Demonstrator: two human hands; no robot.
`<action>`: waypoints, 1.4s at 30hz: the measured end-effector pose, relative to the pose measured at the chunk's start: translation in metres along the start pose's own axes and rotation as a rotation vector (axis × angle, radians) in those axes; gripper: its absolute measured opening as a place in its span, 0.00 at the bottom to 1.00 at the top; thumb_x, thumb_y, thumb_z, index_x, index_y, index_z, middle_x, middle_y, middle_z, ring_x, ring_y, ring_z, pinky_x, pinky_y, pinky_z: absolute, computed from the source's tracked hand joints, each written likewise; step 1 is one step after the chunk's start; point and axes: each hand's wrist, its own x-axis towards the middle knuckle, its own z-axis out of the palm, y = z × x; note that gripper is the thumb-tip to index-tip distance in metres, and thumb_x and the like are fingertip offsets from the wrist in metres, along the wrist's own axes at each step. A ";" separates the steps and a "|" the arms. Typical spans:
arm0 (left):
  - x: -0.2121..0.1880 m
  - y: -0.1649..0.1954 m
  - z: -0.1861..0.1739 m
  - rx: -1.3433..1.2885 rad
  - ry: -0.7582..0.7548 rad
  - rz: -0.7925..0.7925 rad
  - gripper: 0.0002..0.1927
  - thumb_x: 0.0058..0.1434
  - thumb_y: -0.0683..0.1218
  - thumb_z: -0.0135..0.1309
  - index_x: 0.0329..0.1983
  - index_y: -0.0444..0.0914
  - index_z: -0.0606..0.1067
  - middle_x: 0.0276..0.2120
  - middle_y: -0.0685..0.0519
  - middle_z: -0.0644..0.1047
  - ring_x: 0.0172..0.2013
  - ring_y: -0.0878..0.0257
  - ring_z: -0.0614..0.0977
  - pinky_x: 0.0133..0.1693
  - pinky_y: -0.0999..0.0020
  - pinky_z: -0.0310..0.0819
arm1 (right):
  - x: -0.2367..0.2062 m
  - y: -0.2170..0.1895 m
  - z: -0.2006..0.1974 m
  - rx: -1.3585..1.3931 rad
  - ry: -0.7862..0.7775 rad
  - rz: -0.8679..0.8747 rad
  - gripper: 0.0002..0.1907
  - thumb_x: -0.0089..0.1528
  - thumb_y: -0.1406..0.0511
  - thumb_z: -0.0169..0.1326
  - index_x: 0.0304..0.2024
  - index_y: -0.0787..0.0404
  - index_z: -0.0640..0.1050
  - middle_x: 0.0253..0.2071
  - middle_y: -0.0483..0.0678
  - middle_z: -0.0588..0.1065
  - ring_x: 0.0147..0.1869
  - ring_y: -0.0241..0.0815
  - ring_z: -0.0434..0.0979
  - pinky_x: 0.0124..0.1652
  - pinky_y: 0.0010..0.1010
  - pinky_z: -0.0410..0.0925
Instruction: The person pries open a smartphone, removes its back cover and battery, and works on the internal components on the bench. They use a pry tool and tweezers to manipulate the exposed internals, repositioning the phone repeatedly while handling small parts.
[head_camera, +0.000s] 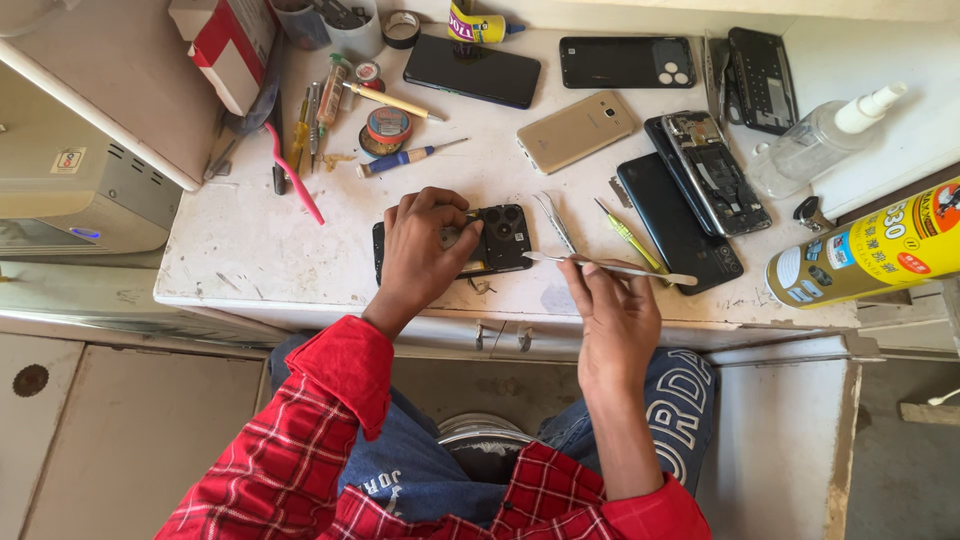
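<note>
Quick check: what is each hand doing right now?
Left hand: pressed down on the black phone, holding it steady on the bench.
Right hand: closed on metal tweezers.

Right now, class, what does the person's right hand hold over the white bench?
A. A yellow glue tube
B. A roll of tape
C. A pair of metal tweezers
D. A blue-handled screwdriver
C: the right hand grips slim metal tweezers, their tip pointing toward the opened black phone that the left hand steadies; the blue-handled screwdriver lies untouched farther back on the bench.
</note>
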 end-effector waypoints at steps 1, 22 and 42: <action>0.000 0.000 0.000 -0.001 0.001 0.005 0.11 0.59 0.50 0.60 0.30 0.37 0.82 0.46 0.57 0.80 0.51 0.55 0.74 0.55 0.56 0.58 | 0.000 0.000 0.000 0.005 0.004 0.003 0.09 0.66 0.77 0.50 0.49 0.71 0.73 0.46 0.54 0.77 0.53 0.43 0.81 0.57 0.41 0.72; 0.001 -0.004 0.002 -0.055 0.032 -0.018 0.11 0.58 0.50 0.62 0.28 0.38 0.81 0.45 0.56 0.81 0.50 0.54 0.76 0.54 0.56 0.60 | -0.010 -0.001 -0.008 0.014 0.039 -0.032 0.11 0.66 0.76 0.51 0.51 0.69 0.72 0.47 0.54 0.78 0.54 0.44 0.81 0.58 0.42 0.71; 0.054 -0.026 0.003 -0.156 -0.139 -0.088 0.13 0.54 0.46 0.65 0.34 0.30 0.82 0.28 0.43 0.83 0.30 0.57 0.86 0.36 0.65 0.79 | -0.012 0.000 -0.009 0.022 0.043 -0.017 0.11 0.65 0.75 0.51 0.51 0.67 0.73 0.48 0.55 0.78 0.55 0.45 0.81 0.58 0.41 0.71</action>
